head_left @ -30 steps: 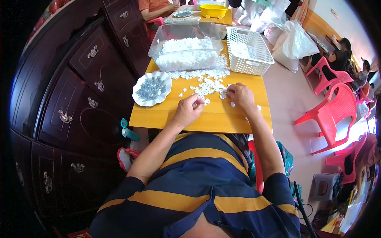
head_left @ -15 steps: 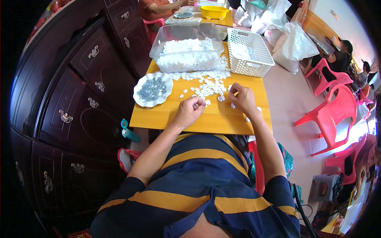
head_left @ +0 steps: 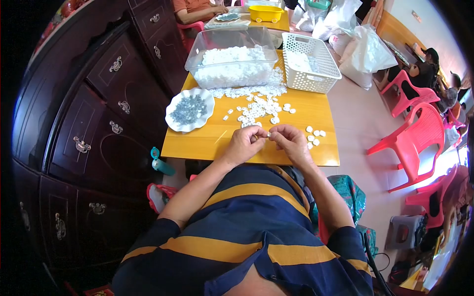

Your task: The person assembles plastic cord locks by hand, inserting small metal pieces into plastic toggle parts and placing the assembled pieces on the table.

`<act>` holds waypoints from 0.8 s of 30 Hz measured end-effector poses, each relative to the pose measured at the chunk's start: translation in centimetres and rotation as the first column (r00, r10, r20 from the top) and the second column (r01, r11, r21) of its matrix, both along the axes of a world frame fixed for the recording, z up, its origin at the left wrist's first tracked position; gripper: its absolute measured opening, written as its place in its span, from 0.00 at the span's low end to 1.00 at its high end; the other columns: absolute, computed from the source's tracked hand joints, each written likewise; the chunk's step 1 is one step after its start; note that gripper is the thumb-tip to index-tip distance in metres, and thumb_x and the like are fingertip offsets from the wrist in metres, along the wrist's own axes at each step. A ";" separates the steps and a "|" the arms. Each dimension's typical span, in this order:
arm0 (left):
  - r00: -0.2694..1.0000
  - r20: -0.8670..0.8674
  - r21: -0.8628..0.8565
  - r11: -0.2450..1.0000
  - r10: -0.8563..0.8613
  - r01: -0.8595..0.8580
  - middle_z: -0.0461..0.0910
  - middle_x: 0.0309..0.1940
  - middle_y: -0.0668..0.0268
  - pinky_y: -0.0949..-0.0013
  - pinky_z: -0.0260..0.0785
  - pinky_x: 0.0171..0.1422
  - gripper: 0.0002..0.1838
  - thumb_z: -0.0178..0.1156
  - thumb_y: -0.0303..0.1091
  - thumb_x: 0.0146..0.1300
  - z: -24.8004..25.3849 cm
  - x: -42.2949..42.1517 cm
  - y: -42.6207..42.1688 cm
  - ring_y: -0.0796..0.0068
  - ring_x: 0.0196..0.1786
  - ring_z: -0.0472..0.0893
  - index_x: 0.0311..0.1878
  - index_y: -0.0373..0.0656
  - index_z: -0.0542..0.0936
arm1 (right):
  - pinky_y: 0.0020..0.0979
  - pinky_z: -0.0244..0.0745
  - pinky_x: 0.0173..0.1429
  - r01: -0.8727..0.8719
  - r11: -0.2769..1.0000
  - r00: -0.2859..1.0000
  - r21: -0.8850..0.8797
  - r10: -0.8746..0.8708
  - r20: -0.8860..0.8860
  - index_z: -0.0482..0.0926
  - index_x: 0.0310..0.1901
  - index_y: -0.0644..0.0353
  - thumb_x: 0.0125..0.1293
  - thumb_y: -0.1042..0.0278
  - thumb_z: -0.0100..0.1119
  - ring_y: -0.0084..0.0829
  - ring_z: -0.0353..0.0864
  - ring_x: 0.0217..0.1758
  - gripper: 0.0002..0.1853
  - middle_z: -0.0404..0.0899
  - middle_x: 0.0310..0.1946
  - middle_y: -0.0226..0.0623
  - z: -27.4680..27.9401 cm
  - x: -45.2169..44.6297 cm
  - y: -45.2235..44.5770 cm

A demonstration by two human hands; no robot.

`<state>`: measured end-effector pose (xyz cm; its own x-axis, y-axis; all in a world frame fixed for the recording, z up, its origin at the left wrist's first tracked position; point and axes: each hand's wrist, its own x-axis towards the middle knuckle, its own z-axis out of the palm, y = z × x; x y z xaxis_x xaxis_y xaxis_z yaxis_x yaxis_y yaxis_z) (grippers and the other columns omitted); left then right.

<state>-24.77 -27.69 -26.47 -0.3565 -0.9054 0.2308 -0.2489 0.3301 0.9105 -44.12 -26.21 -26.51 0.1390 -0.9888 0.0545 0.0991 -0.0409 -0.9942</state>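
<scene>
Near the front of the wooden table [head_left: 197, 147], my left hand [head_left: 245, 144] and my right hand [head_left: 290, 143] meet fingertip to fingertip. A small white piece [head_left: 269, 134] shows between them, pinched by my right hand. My left fingers are closed; what they hold is too small to name. Just beyond lies a loose pile of white pieces [head_left: 261, 108]. Several separate white pieces [head_left: 310, 138] lie right of my right hand. To the left stands a scalloped white dish [head_left: 170, 108] with small grey-clear bits [head_left: 189, 109].
A clear bin [head_left: 237, 79] of white pieces and a white perforated basket [head_left: 316, 83] stand at the back. Dark cabinets [head_left: 74, 123] are left, a teal bottle [head_left: 162, 166] beside the table. Red chairs [head_left: 419, 138] and white sacks [head_left: 365, 54] are right. Other people sit farther off.
My right hand has moved left and nearer to me, meeting my left hand, which shifted slightly right and toward me. The separate white pieces on the right are now uncovered.
</scene>
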 end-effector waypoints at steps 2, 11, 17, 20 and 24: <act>1.000 -0.004 0.004 1.000 0.013 -0.013 0.81 0.29 0.75 0.80 0.69 0.35 0.05 0.62 0.24 0.64 -0.1 0.0 0.0 0.90 0.30 0.75 0.42 0.36 0.83 | 0.20 0.73 0.32 0.003 1.000 0.998 -0.015 -0.004 -0.058 0.83 0.44 0.63 0.70 0.70 0.63 0.14 0.76 0.30 0.07 0.84 0.32 0.27 0.1 0.2 0.3; 0.988 -0.156 0.066 0.997 -0.021 0.031 0.82 0.31 0.75 0.81 0.70 0.35 0.05 0.62 0.25 0.67 -2.2 0.3 -1.1 0.90 0.31 0.77 0.43 0.36 0.83 | 0.29 0.79 0.33 0.004 0.813 0.828 -0.582 -0.329 -0.454 0.85 0.42 0.62 0.64 0.72 0.67 0.30 0.86 0.28 0.07 0.85 0.29 0.43 1.0 1.4 1.8; 0.978 -0.201 0.211 0.974 -0.044 0.088 0.81 0.33 0.74 0.83 0.69 0.34 0.05 0.63 0.24 0.66 -0.9 0.1 -0.5 0.91 0.31 0.76 0.44 0.37 0.82 | 0.26 0.78 0.33 0.056 0.896 0.842 -0.440 -0.279 -0.461 0.84 0.41 0.64 0.65 0.72 0.66 0.25 0.85 0.28 0.06 0.86 0.30 0.41 1.3 1.4 1.9; 0.945 -0.321 0.233 0.963 -0.056 0.136 0.81 0.33 0.72 0.80 0.73 0.40 0.05 0.63 0.23 0.64 -0.4 -0.1 -0.5 0.88 0.35 0.78 0.42 0.35 0.80 | 0.23 0.78 0.33 0.129 0.985 0.964 -0.116 -0.152 -0.218 0.83 0.41 0.65 0.69 0.71 0.63 0.20 0.84 0.31 0.06 0.87 0.32 0.36 0.6 1.0 1.4; 0.955 -0.298 0.158 0.986 -0.012 0.061 0.79 0.34 0.71 0.81 0.71 0.39 0.06 0.63 0.21 0.64 -0.8 0.1 -1.0 0.88 0.35 0.77 0.44 0.35 0.78 | 0.21 0.77 0.36 0.068 0.997 0.996 0.043 -0.070 0.048 0.79 0.49 0.65 0.71 0.72 0.59 0.19 0.81 0.32 0.09 0.86 0.33 0.35 0.3 0.6 1.2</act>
<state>-24.68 -28.66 -27.26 -0.3286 -0.9270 0.1807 0.0482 0.1746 0.9835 -43.49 -25.06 -26.23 0.0684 -0.9975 0.0190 0.1465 -0.0088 -0.9892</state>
